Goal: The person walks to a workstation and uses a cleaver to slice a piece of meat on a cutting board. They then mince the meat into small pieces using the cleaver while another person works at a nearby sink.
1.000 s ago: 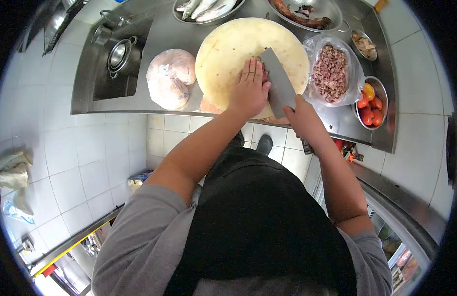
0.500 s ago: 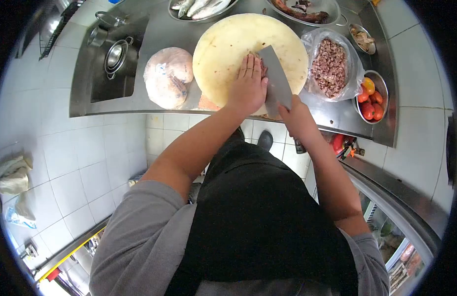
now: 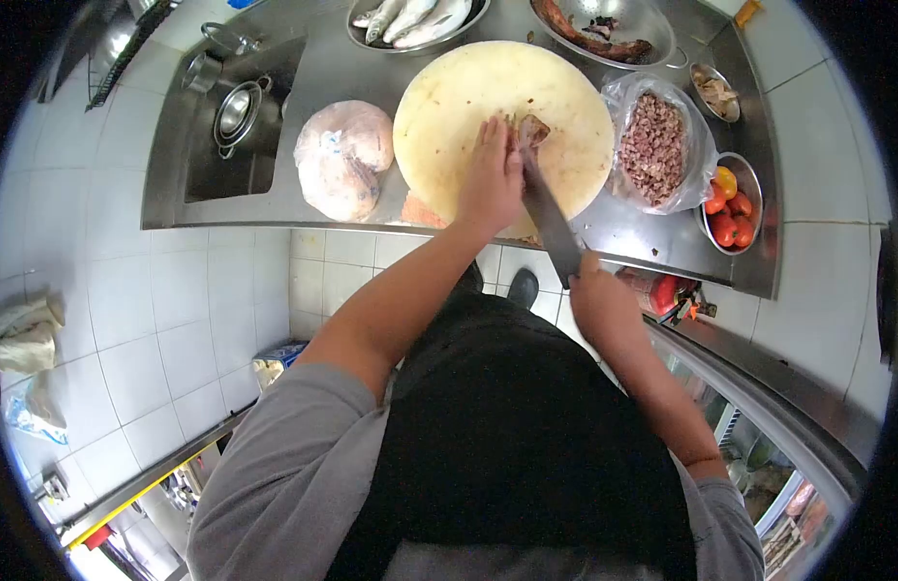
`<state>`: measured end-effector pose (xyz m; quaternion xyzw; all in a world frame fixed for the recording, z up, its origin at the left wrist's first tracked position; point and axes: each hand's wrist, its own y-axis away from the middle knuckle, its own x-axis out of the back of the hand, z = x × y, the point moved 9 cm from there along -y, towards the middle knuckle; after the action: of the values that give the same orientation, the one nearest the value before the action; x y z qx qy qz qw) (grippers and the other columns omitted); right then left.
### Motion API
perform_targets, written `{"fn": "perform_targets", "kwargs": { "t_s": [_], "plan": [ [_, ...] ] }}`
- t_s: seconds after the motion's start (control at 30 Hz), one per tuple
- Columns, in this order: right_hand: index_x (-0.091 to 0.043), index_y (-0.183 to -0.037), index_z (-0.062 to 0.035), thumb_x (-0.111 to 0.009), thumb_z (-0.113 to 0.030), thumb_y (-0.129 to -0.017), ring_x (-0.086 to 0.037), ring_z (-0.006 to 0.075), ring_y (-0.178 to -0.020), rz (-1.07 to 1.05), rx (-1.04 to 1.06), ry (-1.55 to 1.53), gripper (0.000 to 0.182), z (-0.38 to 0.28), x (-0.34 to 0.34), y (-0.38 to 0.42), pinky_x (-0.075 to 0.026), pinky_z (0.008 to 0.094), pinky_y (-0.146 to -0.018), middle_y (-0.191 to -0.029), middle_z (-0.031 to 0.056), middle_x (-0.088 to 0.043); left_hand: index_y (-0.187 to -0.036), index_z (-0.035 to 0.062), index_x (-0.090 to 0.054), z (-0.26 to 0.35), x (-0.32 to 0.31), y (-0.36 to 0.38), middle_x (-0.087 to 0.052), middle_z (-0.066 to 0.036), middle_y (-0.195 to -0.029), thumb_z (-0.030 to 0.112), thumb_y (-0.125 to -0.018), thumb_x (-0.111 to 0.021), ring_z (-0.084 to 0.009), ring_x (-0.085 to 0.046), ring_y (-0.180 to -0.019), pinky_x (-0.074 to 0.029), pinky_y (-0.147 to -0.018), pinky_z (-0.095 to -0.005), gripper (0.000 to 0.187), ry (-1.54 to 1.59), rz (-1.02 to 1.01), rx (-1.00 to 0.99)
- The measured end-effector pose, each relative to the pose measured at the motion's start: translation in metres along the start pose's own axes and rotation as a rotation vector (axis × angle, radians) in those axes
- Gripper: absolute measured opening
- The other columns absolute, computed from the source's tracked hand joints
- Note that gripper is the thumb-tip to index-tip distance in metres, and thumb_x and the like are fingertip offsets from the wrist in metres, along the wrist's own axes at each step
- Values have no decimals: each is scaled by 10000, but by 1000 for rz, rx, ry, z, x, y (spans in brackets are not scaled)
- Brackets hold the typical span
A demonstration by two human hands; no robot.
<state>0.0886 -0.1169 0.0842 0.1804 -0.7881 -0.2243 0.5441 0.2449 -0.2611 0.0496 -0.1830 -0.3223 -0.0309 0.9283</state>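
Observation:
My left hand lies over a round, cream-coloured chopping board, its fingers stretched out and close together. Whatever lies beneath its palm is hidden. Just right of the fingertips is a small brown piece of meat. My right hand is wrapped round the handle of a cleaver. The blade is seen almost edge-on, with its far end beside my left fingers and the meat. A clear plastic bag of diced meat sits against the board's right side.
Left of the board rests a plastic-wrapped pale bundle, then a sink with pots. Behind stand a bowl of fish and a colander with dark meat. A bowl of tomatoes and a small bowl are at right.
The cleaver has turned from showing its broad side to nearly edge-on, and my right hand has drawn back towards my body. A meat piece now shows right of my left fingers.

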Motion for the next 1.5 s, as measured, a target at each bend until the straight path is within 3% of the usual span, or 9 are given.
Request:
{"fn": "perform_targets", "kwargs": {
  "t_s": [0.2,0.67,0.8,0.97,1.03,1.1,1.17,1.33,1.5],
  "plan": [
    [-488,-1096,-4,-495,-68,-920,-721,357,-743,116,168,200,188,-22,-1,7,-580,466,-635,-819,185,-691,-1456,-81,-389,-18,14,5,-464,-306,-1440,158,-1048,-381,-435,-454,-1339,-341,-1145,-439,473,220,130,93],
    [-514,-1079,-2,-523,-118,-934,-704,383,-760,152,173,32,186,-14,12,8,-561,507,-661,-835,217,-698,-1445,-78,-410,-31,13,3,-469,-286,-1447,210,-1044,-424,-396,-451,-1356,-336,-1152,-426,494,303,118,218],
    [-505,-1109,-28,-571,-191,-951,-659,473,-826,159,159,-177,237,-3,15,12,-512,576,-744,-856,262,-683,-1425,-48,-463,-28,14,-3,-524,-271,-1401,236,-1019,-509,-372,-505,-1310,-380,-1114,-404,497,263,97,286],
    [-518,-1133,-25,-557,-182,-951,-667,455,-813,163,181,-132,244,0,16,12,-517,572,-736,-858,258,-684,-1320,-46,-565,-43,35,-52,-604,-278,-1296,419,-881,-704,-360,-594,-1213,-470,-1021,-388,654,-129,10,332],
    [-527,-1145,-13,-540,-175,-954,-677,430,-797,166,204,-100,251,-2,16,12,-526,563,-728,-854,251,-686,-1273,-16,-602,-31,31,-65,-583,-248,-1331,523,-768,-741,-364,-597,-1198,-475,-1003,-430,752,-346,-369,468],
    [-519,-1148,-2,-541,-168,-950,-673,445,-795,126,180,-81,259,-1,13,10,-523,570,-734,-837,269,-682,-1115,-99,-664,-29,32,-77,-668,-307,-1130,516,-730,-752,-328,-686,-1035,-534,-888,-399,731,-403,-379,396],
    [-516,-1145,3,-539,-164,-950,-668,459,-795,152,181,-134,257,2,12,11,-521,573,-736,-831,279,-678,-969,-107,-699,-35,10,-68,-698,-306,-966,465,-747,-732,-333,-720,-897,-553,-797,-413,614,-338,-727,454],
    [-496,-1049,29,-562,-140,-946,-634,518,-846,224,134,-316,209,13,20,9,-495,588,-767,-839,323,-652,-937,3,-741,-35,18,-67,-720,-224,-967,319,-792,-666,-372,-703,-909,-547,-815,-423,356,-341,-519,341],
    [-478,-1051,32,-519,-148,-961,-649,499,-792,296,157,-305,205,-2,39,7,-506,590,-729,-805,306,-651,-953,-3,-726,-27,27,-62,-717,-233,-964,328,-789,-682,-376,-699,-918,-543,-823,-427,372,-315,-472,389]
  ]
}}
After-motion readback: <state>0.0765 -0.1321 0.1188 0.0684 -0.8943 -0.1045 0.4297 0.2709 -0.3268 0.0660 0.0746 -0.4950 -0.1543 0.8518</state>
